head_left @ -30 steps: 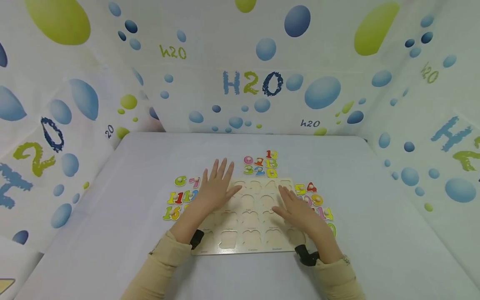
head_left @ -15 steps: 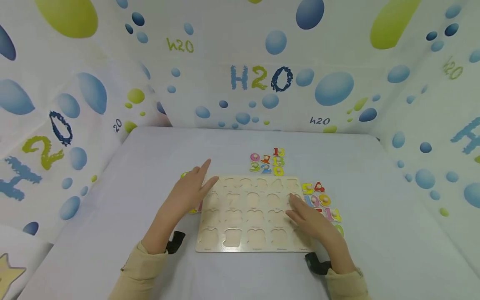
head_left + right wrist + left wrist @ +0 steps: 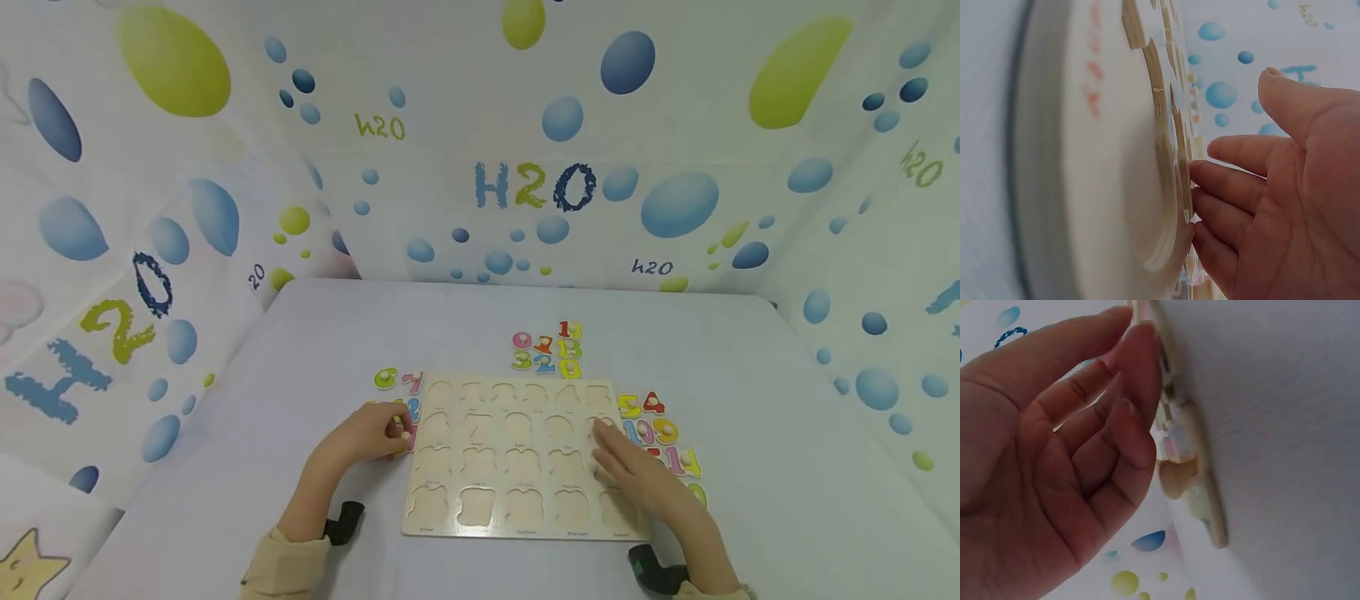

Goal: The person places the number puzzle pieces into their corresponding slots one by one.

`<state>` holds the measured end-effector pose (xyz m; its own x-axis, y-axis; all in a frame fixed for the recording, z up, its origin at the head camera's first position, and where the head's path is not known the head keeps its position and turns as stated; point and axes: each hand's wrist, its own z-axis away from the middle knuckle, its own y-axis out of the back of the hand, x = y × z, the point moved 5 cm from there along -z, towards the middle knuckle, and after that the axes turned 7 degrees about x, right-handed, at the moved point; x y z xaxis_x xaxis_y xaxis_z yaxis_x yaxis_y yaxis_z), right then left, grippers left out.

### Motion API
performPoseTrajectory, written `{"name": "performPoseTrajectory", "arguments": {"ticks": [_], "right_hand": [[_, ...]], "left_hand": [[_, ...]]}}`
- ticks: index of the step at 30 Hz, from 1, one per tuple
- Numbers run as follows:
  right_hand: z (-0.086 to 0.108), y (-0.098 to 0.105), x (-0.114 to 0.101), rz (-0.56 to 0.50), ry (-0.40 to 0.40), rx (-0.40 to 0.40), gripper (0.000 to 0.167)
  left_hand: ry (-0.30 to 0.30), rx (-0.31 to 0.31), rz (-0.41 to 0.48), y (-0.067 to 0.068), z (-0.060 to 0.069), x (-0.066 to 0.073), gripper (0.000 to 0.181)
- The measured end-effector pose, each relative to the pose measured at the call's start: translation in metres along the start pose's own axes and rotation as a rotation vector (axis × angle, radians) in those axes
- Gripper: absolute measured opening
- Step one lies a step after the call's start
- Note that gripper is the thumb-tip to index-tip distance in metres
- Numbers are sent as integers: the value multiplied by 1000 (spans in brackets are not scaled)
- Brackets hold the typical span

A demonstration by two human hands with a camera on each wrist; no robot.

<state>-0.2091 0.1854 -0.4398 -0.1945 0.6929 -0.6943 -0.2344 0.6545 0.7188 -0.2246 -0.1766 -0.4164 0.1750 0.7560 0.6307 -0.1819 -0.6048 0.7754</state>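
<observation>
A pale wooden number puzzle board (image 3: 501, 492) with recessed slots lies on the table. My left hand (image 3: 367, 433) is over the number pieces at the board's left, its fingers bent and its thumb near the forefinger. The left wrist view shows a piece with a wooden knob (image 3: 1175, 478) below the fingers, apart from them. Whether the thumb and forefinger pinch another piece is hidden. A green 6 (image 3: 386, 379) and a pink 7 (image 3: 412, 382) lie just beyond this hand. My right hand (image 3: 637, 475) rests its extended fingertips on the board's right part, holding nothing.
Behind the board lie several number pieces, among them a pink 0 (image 3: 522, 340) and a blue 2 (image 3: 544, 364). More pieces lie along its right side, including a red 4 (image 3: 654, 402) and an orange 9 (image 3: 665, 430). A printed cloth wall (image 3: 465, 125) surrounds the white table (image 3: 337, 333).
My left hand has moved left from over the board and come down onto the left pieces, its fingers going from spread to bent. The right hand has stayed at the board's right side.
</observation>
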Motion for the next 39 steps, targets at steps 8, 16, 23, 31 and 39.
{"name": "performPoseTrajectory", "arguments": {"ticks": [8,16,23,31,39], "right_hand": [[2,1,-1,9,21,30,60],[0,-1,-2,32,51,54,59],[-3,-1,-4,25,56,51,59],[0,-4,-2,66,38,48,60],[2,-3,-2,72,32,41,60]], "left_hand": [[-1,97,-31,-1,-5,-1,11],[-256,-14,54,-20,2,59,14],[-281,-215,25,-59,10,79,17],[-267,-267,71,-71,17,83,16],[-318,-280,111,-72,19,85,15]]}}
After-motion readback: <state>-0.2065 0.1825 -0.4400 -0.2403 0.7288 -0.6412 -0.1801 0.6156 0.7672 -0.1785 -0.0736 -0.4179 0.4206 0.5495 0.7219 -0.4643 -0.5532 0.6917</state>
